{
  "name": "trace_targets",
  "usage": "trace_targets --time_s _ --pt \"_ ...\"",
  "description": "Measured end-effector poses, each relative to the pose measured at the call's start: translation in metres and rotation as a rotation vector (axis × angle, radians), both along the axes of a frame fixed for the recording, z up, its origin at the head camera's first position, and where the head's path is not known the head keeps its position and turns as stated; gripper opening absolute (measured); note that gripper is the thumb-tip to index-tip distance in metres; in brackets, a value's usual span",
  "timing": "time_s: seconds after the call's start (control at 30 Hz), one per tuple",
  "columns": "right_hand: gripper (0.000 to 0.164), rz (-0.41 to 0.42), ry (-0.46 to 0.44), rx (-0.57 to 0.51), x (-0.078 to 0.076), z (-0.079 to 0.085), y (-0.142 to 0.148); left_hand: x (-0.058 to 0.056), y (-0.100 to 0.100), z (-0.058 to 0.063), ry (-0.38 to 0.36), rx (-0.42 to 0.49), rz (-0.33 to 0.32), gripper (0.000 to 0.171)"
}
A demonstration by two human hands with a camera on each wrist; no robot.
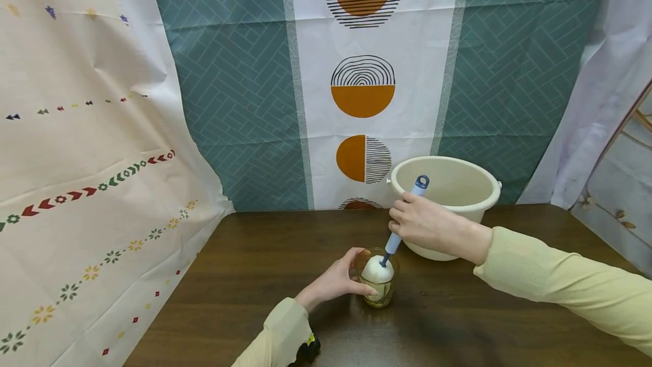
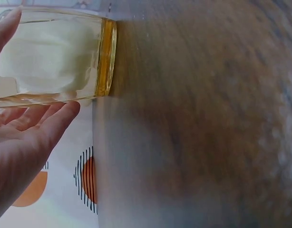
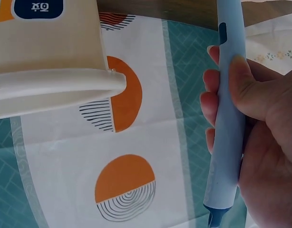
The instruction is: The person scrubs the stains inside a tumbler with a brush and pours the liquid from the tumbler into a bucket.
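My right hand (image 1: 423,222) grips the light-blue handle of a sponge cup brush (image 3: 227,109), fingers and thumb wrapped round it. The brush tilts, its dark-blue hanging loop at the top. Its white sponge head (image 1: 377,269) sits inside an amber drinking glass (image 1: 379,297). My left hand (image 1: 338,279) holds the glass from the left, thumb toward the near side and fingers round the far side. In the left wrist view, the white sponge shows through the wall of the glass, between the left thumb and fingers (image 2: 51,118).
Behind the right hand, a cream bucket (image 1: 433,251) stands at the back of the dark wooden table (image 1: 244,282). A patterned curtain (image 1: 244,101) hangs behind the table, and a light cloth (image 1: 91,157) hangs on the left. A small black object (image 1: 308,350) lies by the left sleeve.
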State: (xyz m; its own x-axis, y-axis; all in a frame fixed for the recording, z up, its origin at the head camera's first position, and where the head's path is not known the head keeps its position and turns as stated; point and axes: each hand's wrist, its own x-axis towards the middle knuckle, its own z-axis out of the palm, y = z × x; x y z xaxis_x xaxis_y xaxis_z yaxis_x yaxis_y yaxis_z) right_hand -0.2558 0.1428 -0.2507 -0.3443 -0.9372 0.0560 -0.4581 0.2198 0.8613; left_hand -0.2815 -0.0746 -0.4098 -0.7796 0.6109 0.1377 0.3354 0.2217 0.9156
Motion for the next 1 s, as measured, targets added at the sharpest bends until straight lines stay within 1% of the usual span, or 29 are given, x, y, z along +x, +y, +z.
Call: trace_targets --time_s 0.23,0.43,0.7,0.83,1.0 --pt "0.016 0.023 0.028 -0.055 0.000 0.004 0.001 0.000 0.000 0.000 -0.004 -0.022 0.017 0.068" --pt "0.016 -0.003 0.023 -0.057 0.003 0.005 0.000 0.000 0.000 0.000 -0.003 -0.035 0.025 0.070" --pt "0.013 -0.026 0.050 -0.068 0.009 0.008 -0.005 0.001 -0.003 -0.001 0.022 -0.036 0.018 0.069" --pt "0.013 -0.055 0.053 -0.062 0.011 0.009 -0.005 0.001 -0.003 -0.002 0.007 -0.029 0.014 0.070" --pt "0.012 -0.056 0.047 -0.076 0.012 0.009 -0.002 0.000 -0.002 -0.001 -0.005 -0.028 0.008 0.068"
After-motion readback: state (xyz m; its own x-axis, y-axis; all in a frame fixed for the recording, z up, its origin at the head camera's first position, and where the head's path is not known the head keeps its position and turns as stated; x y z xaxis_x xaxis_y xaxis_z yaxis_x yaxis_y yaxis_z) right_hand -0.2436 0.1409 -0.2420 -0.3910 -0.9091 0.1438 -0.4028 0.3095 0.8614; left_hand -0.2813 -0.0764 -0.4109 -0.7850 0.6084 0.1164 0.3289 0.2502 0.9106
